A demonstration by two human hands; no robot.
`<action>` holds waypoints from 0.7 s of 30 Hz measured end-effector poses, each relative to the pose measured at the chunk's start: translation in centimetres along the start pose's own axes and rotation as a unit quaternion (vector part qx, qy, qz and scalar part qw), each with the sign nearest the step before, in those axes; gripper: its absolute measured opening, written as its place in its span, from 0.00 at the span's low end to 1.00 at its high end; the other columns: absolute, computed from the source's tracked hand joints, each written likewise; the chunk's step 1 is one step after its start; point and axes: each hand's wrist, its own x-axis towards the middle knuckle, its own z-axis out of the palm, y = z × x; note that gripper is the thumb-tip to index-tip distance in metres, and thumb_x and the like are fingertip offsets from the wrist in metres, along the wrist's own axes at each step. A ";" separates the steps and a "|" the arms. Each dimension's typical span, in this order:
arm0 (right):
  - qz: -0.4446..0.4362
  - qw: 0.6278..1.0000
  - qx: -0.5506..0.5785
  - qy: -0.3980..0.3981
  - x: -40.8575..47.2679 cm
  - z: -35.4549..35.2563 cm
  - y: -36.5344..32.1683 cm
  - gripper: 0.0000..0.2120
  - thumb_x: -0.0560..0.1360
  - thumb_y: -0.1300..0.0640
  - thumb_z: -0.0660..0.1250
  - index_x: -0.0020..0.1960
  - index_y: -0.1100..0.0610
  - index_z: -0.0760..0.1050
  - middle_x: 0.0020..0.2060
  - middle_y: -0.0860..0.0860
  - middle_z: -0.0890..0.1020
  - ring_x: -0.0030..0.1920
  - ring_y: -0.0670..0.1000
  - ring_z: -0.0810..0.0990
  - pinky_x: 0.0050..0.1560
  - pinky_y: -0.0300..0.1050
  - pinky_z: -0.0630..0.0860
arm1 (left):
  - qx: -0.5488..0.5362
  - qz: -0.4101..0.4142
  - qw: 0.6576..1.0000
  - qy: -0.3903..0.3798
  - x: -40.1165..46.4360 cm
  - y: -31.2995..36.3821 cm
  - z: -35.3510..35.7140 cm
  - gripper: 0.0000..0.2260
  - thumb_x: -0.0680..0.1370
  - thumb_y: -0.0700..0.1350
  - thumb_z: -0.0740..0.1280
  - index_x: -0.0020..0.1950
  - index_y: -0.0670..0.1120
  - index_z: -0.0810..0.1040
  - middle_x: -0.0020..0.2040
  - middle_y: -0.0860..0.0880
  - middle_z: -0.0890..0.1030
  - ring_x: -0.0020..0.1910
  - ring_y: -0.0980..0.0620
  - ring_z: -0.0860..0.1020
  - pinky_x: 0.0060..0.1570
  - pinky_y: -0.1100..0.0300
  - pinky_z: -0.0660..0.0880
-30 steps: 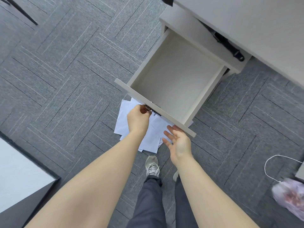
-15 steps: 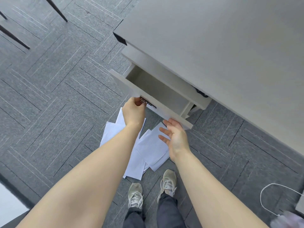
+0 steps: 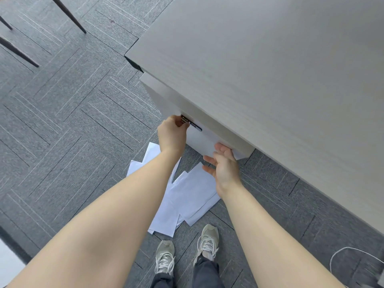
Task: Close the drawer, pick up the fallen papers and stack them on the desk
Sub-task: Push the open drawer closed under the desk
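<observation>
Papers (image 3: pixel 187 196) — long axes toward desk (image 3: pixel 270 69)

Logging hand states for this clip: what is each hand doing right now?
Left hand: closed on the drawer handle.
Right hand: open, fingers against the drawer front, holding nothing.

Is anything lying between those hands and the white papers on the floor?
Nothing visible does. The scattered white paper sheets lie on the grey carpet below both forearms. The left hand grips the metal drawer handle; the right hand rests open against the pale drawer front. Part of the papers is hidden behind the arms.
</observation>
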 end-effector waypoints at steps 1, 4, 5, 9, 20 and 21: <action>0.001 1.000 -0.010 0.000 0.0 0.0 0.1 0.19 0.80 0.63 0.55 0.69 0.55 0.68 0.68 0.47 0.71 0.49 0.49 0.79 0.50 0.48 0.77 | 0.032 0.022 0.999 -0.002 -0.1 -0.1 -0.1 0.10 0.73 0.43 0.69 0.53 0.43 0.82 0.47 0.44 0.85 0.49 0.44 0.81 0.51 0.52 0.76; -0.001 0.999 -0.044 -0.004 -0.2 -0.2 -0.1 0.20 0.80 0.63 0.55 0.71 0.56 0.67 0.70 0.49 0.70 0.48 0.48 0.78 0.45 0.44 0.76 | 0.139 0.091 0.986 -0.008 0.0 -0.3 -0.4 0.10 0.75 0.44 0.67 0.53 0.42 0.81 0.48 0.41 0.85 0.50 0.39 0.80 0.51 0.49 0.75; -0.002 0.999 -0.051 -0.005 -0.2 -0.3 -0.2 0.20 0.80 0.63 0.55 0.71 0.55 0.66 0.69 0.49 0.70 0.48 0.48 0.78 0.45 0.44 0.76 | 0.170 0.108 0.979 -0.011 0.1 -0.4 -0.4 0.10 0.76 0.45 0.66 0.53 0.41 0.80 0.48 0.39 0.84 0.50 0.38 0.80 0.50 0.48 0.75; -0.004 0.998 -0.067 -0.006 -0.1 -0.4 -0.3 0.20 0.80 0.63 0.55 0.71 0.54 0.67 0.69 0.49 0.70 0.48 0.49 0.78 0.44 0.43 0.76 | 0.234 0.137 0.962 -0.015 0.1 -0.5 -0.4 0.13 0.79 0.47 0.62 0.54 0.38 0.78 0.48 0.35 0.82 0.48 0.34 0.78 0.43 0.49 0.70; 0.013 0.992 -0.123 -0.023 -0.7 -0.8 -0.5 0.18 0.79 0.57 0.59 0.69 0.50 0.68 0.60 0.49 0.75 0.48 0.53 0.79 0.45 0.47 0.77 | 0.040 -0.018 0.988 -0.149 0.6 -2.1 -1.6 0.21 0.76 0.53 0.62 0.65 0.43 0.74 0.57 0.42 0.82 0.50 0.41 0.82 0.50 0.42 0.79; 0.020 0.989 -0.144 -0.018 -1.3 -0.6 -0.3 0.17 0.79 0.57 0.59 0.68 0.51 0.69 0.58 0.50 0.76 0.47 0.53 0.79 0.44 0.47 0.77 | 0.040 -0.040 0.986 -0.158 0.1 -3.2 -2.4 0.24 0.75 0.53 0.63 0.68 0.43 0.71 0.59 0.43 0.81 0.53 0.41 0.81 0.52 0.42 0.78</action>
